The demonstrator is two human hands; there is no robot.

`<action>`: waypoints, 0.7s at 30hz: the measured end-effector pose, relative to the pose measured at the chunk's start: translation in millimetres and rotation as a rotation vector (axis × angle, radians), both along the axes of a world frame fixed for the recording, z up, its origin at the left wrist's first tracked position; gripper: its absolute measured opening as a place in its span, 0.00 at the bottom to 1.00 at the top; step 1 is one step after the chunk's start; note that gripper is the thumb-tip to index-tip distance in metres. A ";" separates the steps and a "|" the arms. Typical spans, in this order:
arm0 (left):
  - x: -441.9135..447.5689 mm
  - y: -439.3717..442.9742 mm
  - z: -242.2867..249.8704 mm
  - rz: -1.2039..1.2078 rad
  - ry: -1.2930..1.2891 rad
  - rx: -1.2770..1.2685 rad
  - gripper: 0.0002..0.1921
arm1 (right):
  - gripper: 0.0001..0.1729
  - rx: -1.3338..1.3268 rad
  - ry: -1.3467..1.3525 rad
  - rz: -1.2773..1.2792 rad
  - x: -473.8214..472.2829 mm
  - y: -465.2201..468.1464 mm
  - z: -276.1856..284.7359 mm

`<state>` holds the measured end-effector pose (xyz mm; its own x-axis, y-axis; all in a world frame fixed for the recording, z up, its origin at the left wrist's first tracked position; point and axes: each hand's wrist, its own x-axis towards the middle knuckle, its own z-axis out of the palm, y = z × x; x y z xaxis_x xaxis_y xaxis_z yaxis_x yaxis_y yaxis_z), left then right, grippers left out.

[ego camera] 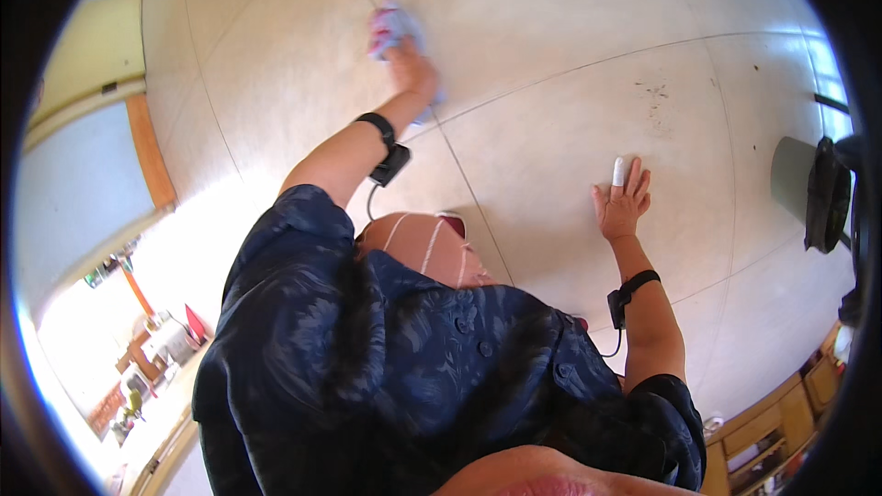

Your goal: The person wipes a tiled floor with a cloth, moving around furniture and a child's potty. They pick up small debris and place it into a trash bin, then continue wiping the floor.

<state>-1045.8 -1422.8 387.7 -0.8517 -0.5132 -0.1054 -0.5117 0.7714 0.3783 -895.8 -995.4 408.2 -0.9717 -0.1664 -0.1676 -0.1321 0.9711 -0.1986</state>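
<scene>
My left hand (411,69) is stretched forward over the pale tiled floor (537,34), gripping a bunched cloth (391,24) in light blue with pink and red patches. Hand and cloth are slightly blurred, and part of the cloth trails behind the wrist. To the right, my right hand (621,203) lies palm down on the floor, fingers spread, holding nothing. A white wrapping (618,172) covers one finger. Dark specks (654,100) are scattered on the tiles just beyond that hand. Both forearms carry a black strap with a small cabled box.
A grey bin (789,176) with a black liner stands at the right. Wooden furniture (765,434) is at the lower right. A pale cabinet (83,186) lines the left side, with a cluttered counter (162,420) below it in the picture. My bent knee (420,244) is close in front of me.
</scene>
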 end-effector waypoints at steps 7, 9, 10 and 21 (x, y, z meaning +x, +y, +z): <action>-86.2 168.4 26.8 -0.331 -0.085 0.260 0.30 | 0.40 -0.038 -0.089 -0.091 -2.3 2.5 10.5; -115.3 164.2 50.3 -0.395 0.019 0.221 0.32 | 0.42 -0.118 -0.052 -0.110 -2.2 3.0 12.8; -123.6 157.6 69.1 -0.400 0.065 0.173 0.33 | 0.43 -0.184 -0.052 -0.092 -1.3 5.4 13.3; -155.5 -80.9 253.7 0.197 0.613 0.224 0.29 | 0.43 -0.264 -0.229 -0.136 -2.3 22.2 22.4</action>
